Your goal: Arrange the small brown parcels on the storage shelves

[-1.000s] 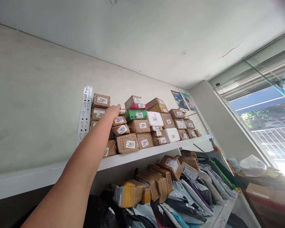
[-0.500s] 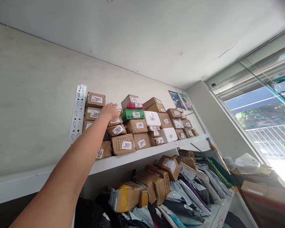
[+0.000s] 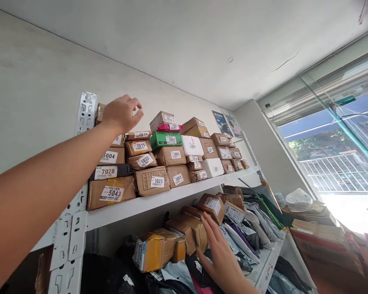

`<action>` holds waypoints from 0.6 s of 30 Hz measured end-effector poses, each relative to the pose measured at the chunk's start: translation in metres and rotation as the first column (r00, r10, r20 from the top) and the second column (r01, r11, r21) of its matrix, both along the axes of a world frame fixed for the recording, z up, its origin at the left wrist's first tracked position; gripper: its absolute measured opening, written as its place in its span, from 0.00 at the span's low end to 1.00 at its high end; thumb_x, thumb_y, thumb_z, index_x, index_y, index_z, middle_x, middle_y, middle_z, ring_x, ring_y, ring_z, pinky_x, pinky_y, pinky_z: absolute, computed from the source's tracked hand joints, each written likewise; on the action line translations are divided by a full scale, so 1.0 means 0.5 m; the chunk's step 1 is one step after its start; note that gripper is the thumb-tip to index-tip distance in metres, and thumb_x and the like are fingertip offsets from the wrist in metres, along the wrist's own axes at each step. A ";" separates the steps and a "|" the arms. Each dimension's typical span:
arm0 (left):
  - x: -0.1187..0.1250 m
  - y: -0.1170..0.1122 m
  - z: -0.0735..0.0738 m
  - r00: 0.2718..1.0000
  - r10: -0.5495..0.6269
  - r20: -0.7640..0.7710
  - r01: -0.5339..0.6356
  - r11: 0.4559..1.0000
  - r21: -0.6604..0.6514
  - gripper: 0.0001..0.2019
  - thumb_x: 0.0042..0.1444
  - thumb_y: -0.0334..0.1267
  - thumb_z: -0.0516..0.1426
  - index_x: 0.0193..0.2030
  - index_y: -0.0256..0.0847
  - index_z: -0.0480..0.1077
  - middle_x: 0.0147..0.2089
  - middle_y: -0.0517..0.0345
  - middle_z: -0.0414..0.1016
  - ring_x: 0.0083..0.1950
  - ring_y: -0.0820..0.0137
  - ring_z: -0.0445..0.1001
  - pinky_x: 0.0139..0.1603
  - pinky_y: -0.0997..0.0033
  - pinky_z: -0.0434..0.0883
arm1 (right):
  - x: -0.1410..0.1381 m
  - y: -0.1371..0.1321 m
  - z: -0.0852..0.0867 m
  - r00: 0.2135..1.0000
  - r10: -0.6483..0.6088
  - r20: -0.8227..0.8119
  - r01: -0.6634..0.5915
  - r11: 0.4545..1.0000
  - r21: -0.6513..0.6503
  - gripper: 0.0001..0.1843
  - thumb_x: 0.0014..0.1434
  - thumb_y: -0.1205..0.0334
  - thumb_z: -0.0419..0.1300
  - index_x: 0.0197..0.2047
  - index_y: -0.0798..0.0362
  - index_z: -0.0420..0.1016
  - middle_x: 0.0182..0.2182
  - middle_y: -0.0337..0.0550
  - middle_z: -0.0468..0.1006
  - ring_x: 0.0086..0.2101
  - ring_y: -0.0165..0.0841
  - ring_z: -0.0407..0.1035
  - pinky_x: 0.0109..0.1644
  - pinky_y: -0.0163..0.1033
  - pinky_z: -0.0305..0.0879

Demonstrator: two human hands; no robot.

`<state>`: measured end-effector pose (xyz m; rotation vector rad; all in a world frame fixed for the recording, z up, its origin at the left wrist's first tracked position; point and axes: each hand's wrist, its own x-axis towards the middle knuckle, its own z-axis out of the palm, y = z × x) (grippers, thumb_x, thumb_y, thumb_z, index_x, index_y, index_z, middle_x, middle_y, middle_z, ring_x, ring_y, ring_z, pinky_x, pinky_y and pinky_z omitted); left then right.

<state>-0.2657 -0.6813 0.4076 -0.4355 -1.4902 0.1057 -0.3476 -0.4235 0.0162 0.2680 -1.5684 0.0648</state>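
Note:
My left hand [image 3: 122, 113] is raised in front of the upper left stack of cardboard boxes, its fingers loosely bent and the thumb apart. Nothing shows in it. It covers most of the top box [image 3: 99, 113] there. Just right of it, a thin box labelled 3019 [image 3: 138, 135] lies on the box labelled 2015 [image 3: 139, 146]. Lower down, my right hand [image 3: 219, 255] is open with fingers stretched out, in front of brown boxes [image 3: 199, 232] and bagged parcels on the lower shelf. Whether it touches any of them I cannot tell.
The white upper shelf [image 3: 116, 214] carries several stacked, labelled boxes, including a green box [image 3: 165, 139] and white parcels [image 3: 192, 145]. A perforated metal post [image 3: 86, 112] stands at the left. More cartons [image 3: 317, 241] are at the right, below a bright window [image 3: 334, 163].
My left hand has moved left and up, away from the thin box in the second stack. My right hand has come into view from below. The view has shifted slightly.

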 end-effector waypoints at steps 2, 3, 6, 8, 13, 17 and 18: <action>-0.005 0.005 -0.001 0.995 0.090 0.035 -0.088 0.995 -0.048 0.21 0.60 0.47 0.44 0.53 0.42 0.69 0.52 0.49 0.70 0.55 0.59 0.70 0.49 0.62 0.68 | -0.060 -0.017 0.088 0.995 -0.100 0.029 0.098 0.994 0.048 0.44 0.55 0.66 0.60 0.70 0.64 0.46 0.66 0.62 0.59 0.63 0.52 0.57 0.62 0.56 0.66; -0.011 0.011 -0.001 0.988 0.144 0.060 -0.139 0.986 -0.088 0.21 0.60 0.48 0.46 0.55 0.43 0.68 0.53 0.50 0.69 0.57 0.58 0.69 0.52 0.61 0.68 | -0.090 -0.025 0.130 0.992 -0.120 0.044 0.116 0.990 0.074 0.44 0.53 0.66 0.62 0.68 0.66 0.48 0.65 0.64 0.59 0.63 0.54 0.57 0.63 0.59 0.64; -0.038 0.037 0.004 0.958 0.269 0.099 -0.246 0.949 -0.196 0.25 0.57 0.52 0.51 0.59 0.45 0.66 0.56 0.49 0.65 0.61 0.55 0.65 0.58 0.58 0.66 | -0.159 -0.040 0.216 0.990 -0.085 0.115 0.073 0.992 0.106 0.41 0.47 0.65 0.70 0.61 0.68 0.60 0.59 0.66 0.68 0.59 0.54 0.62 0.64 0.58 0.63; -0.057 0.061 0.015 0.948 0.301 0.102 -0.273 0.936 -0.221 0.28 0.56 0.53 0.53 0.61 0.45 0.64 0.58 0.48 0.64 0.63 0.53 0.62 0.59 0.56 0.65 | -0.181 -0.041 0.239 0.995 -0.018 0.094 0.013 0.998 0.054 0.40 0.43 0.64 0.74 0.57 0.67 0.64 0.54 0.64 0.71 0.54 0.53 0.65 0.61 0.56 0.65; -0.107 0.153 0.066 0.959 0.230 0.168 -0.216 0.972 -0.093 0.35 0.56 0.60 0.53 0.67 0.45 0.56 0.63 0.45 0.58 0.67 0.49 0.58 0.61 0.55 0.64 | -0.212 -0.023 0.254 0.994 0.106 0.012 -0.107 0.994 0.023 0.29 0.39 0.69 0.72 0.44 0.58 0.66 0.43 0.55 0.73 0.42 0.47 0.65 0.48 0.51 0.69; -0.159 0.257 0.108 0.953 0.154 0.262 -0.196 0.971 0.140 0.37 0.56 0.59 0.54 0.68 0.42 0.54 0.68 0.39 0.50 0.66 0.44 0.57 0.57 0.51 0.69 | -0.258 -0.018 0.254 0.950 0.269 -0.160 -0.280 0.958 -0.054 0.27 0.37 0.75 0.61 0.42 0.52 0.61 0.41 0.47 0.70 0.41 0.42 0.64 0.47 0.46 0.67; -0.173 0.283 0.118 0.952 0.139 0.274 -0.193 0.964 0.183 0.37 0.55 0.58 0.55 0.68 0.43 0.55 0.70 0.39 0.48 0.66 0.42 0.56 0.55 0.49 0.70 | -0.269 -0.020 0.252 0.928 0.306 -0.215 -0.328 0.941 -0.079 0.27 0.36 0.75 0.60 0.42 0.51 0.61 0.41 0.47 0.69 0.41 0.42 0.63 0.46 0.46 0.67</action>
